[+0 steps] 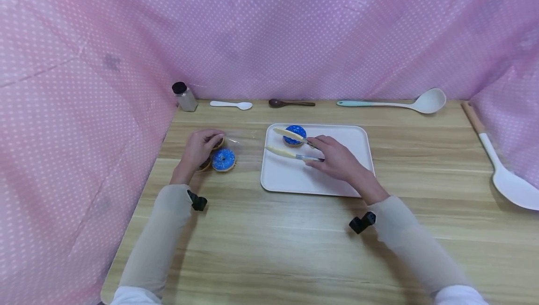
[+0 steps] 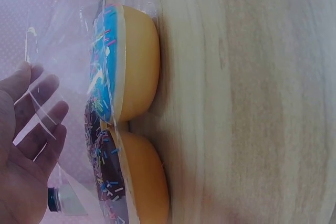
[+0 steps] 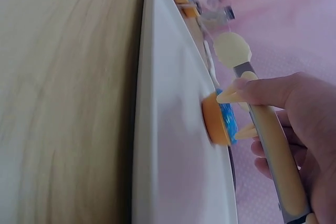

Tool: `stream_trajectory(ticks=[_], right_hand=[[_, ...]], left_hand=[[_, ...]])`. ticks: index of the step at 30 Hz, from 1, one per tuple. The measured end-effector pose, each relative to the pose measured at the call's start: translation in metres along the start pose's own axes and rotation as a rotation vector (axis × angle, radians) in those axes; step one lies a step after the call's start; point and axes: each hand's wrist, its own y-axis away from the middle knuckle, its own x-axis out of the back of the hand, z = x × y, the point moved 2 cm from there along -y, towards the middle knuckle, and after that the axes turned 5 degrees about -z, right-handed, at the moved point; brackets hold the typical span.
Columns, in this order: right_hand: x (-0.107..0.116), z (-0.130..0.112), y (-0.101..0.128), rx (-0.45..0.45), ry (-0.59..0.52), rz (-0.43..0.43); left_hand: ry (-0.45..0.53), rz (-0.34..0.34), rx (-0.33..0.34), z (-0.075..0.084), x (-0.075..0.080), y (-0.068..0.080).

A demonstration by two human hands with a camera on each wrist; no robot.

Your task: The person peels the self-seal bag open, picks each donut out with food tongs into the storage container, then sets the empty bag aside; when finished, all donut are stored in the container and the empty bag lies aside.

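Note:
My left hand pinches the edge of a clear plastic bag between thumb and fingertips, lifting the film upward. Inside the bag sit a blue-iced donut and chocolate-iced donuts with sprinkles, partly hidden behind that hand in the head view. My right hand grips food tongs with cream-coloured tips, spread apart over a white tray. Another blue-iced donut rests near the tray's back left corner. One tong tip overlaps this donut in the head view.
Along the back edge of the wooden table stand a black-lidded jar, a small white spoon, a dark spoon and a ladle. A big white utensil with a wooden handle lies at right. Pink dotted cloth hangs behind.

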Motion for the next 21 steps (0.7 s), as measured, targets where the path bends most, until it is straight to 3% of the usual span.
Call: stream_trajectory(ticks=[6,21], right_hand=[[-0.008,-0.013,-0.015,0.077,0.033,0.0],[-0.023,-0.032,-0.044,0.168,0.072,-0.077]], left_hand=[[0.008,-0.008,0.003,0.0,0.0,-0.001],[0.007,-0.016,0.017,0.002,0.001,0.0]])
